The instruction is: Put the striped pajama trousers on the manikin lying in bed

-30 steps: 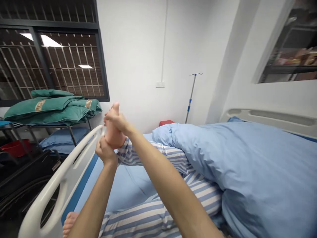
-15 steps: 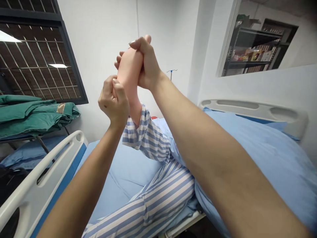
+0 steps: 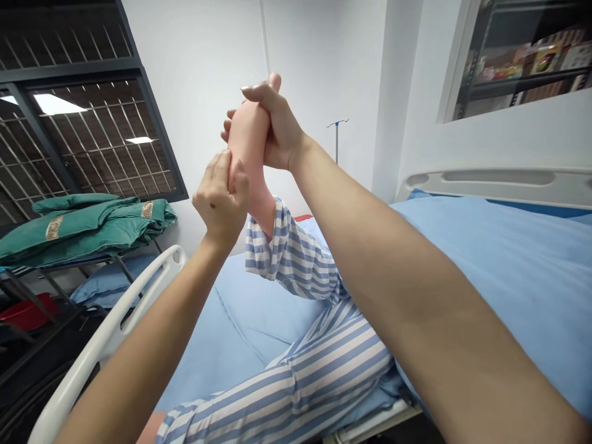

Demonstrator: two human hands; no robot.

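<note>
A smooth, pale pink bare foot (image 3: pixel 250 139) rises from the rolled striped trouser cuff (image 3: pixel 263 246) of a figure lying on the bed; I cannot tell whether it is a person or a manikin. My right hand (image 3: pixel 280 126) wraps its upper end, thumb over the front, fingertips showing round the far side. Lower down, my left hand (image 3: pixel 221 194) grips the side nearer the heel, its fingers lying straighter along the skin and its thumb bent. The other striped leg (image 3: pixel 282 388) rests on the mattress, its bare ankle at the bottom edge.
Blue bedding (image 3: pixel 504 265) covers the figure on the right, before a headboard (image 3: pixel 499 179). A white side rail (image 3: pixel 106 342) runs along the left. Beyond it lie folded green cloths (image 3: pixel 92 225) on a rack, with a red basin (image 3: pixel 30 311) below. A drip stand (image 3: pixel 337 142) stands behind.
The view has turned slightly left, so things sit further right. My left fingers, curled before, have straightened somewhat against the foot. My right hand keeps the same hold.
</note>
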